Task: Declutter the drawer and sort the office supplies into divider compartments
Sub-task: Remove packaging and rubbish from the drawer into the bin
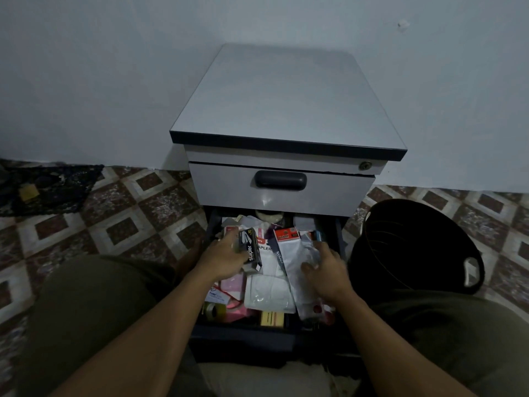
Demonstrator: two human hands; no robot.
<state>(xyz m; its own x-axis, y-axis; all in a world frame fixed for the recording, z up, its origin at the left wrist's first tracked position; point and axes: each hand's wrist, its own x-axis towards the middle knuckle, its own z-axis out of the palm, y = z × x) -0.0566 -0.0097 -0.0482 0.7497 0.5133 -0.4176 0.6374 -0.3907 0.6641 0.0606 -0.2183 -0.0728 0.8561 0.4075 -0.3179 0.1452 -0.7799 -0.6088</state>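
Note:
The lower drawer (246, 338) of a grey cabinet stands pulled out, full of mixed office supplies. My left hand (226, 257) grips a dark stapler box (251, 249) over the drawer's left side. Over the right side, my right hand (326, 267) rests with its fingers spread on a clear plastic packet with a red header (294, 253). Under them lie a white stapler package (264, 247), a white folded packet (270, 293), pink note pads (236, 285), a roll of tape (211, 310) and a yellow pad (272, 318). I can make out no dividers.
The grey cabinet (286, 101) stands against a white wall, its upper drawer (282, 190) shut. A black plastic basket (415, 245) sits on the patterned tile floor to the right. A dark cloth (48, 187) lies at the far left. My knees flank the drawer.

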